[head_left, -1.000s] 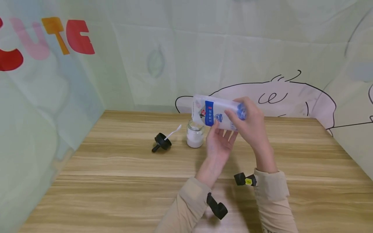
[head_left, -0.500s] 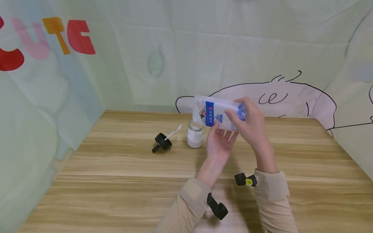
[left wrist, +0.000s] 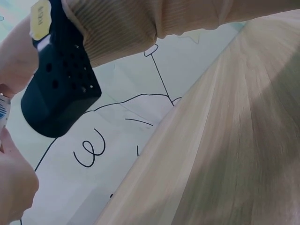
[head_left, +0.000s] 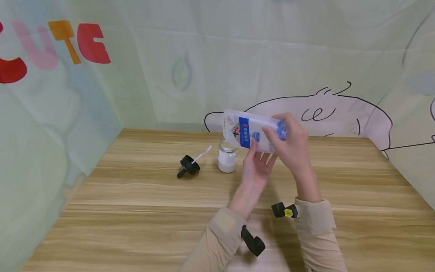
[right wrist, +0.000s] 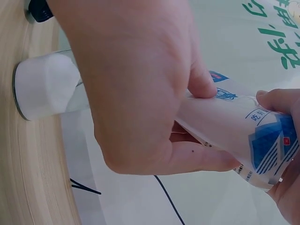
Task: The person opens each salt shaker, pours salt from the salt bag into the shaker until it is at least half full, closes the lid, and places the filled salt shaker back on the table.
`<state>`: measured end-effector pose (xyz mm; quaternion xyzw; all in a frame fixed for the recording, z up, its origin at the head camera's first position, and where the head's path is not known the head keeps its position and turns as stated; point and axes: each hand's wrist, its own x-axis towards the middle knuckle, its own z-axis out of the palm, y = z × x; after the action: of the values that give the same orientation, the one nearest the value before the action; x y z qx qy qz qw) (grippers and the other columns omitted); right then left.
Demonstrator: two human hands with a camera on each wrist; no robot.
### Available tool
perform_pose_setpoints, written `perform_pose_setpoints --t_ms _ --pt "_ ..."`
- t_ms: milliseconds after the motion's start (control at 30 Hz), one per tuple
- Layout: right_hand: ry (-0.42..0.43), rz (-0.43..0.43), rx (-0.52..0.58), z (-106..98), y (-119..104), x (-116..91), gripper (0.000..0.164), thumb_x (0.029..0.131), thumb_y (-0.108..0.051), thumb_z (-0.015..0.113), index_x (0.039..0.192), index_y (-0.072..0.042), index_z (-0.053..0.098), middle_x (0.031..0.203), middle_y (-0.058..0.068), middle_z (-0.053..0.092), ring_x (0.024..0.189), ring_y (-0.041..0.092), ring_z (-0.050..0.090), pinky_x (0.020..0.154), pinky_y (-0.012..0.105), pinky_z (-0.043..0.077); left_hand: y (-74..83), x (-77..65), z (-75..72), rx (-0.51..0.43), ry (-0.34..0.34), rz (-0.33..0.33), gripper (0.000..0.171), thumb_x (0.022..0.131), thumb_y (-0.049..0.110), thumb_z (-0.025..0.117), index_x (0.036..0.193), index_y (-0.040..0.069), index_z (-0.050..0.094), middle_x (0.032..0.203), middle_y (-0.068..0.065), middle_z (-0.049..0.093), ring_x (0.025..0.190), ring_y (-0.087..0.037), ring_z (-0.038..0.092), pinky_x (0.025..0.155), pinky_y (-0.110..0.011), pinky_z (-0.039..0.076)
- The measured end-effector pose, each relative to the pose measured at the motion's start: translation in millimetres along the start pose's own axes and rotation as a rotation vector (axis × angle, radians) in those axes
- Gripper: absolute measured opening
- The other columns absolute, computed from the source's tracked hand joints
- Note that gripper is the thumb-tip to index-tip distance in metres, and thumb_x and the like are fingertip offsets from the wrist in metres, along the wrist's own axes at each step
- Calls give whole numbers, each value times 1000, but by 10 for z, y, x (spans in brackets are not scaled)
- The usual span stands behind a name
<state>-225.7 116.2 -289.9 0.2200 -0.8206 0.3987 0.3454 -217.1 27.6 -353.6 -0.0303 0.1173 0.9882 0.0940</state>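
Observation:
A white and blue bag of salt (head_left: 261, 133) is held tilted, its left end over the mouth of a glass jar (head_left: 227, 158). White grains fill much of the jar. My right hand (head_left: 295, 141) grips the bag's blue end, thumb on the near face. Underneath, my left hand (head_left: 255, 172) holds the bag's middle, with the thumb on its front and fingers below. In the right wrist view the bag (right wrist: 225, 119) sits between both hands, and the jar (right wrist: 47, 86) stands behind the left hand (right wrist: 136, 84). The bag's opening is hidden there.
Left of the jar, a black lid (head_left: 189, 165) with a knob lies tipped, a thin white spoon (head_left: 202, 154) sticking up from it. Everything is on a wood-grain table (head_left: 136, 219). A printed cloth backdrop (head_left: 238, 68) rises behind the table's far edge.
The bag and both hands stay nearly in place, with only tiny shifts. My right wrist has moved slightly left. The jar and lid have not moved.

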Motion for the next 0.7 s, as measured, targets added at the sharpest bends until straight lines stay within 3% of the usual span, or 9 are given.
perform_pose_setpoints --t_ms 700 --pt "-29 5 -1 -30 -29 5 33 86 -15 72 111 3 60 97 19 66 79 25 59 62 17 42 2 -11 -16 -5 -31 8 48 89 33 66 133 20 50 129 1 60 119 -16 57 101 -30 50"
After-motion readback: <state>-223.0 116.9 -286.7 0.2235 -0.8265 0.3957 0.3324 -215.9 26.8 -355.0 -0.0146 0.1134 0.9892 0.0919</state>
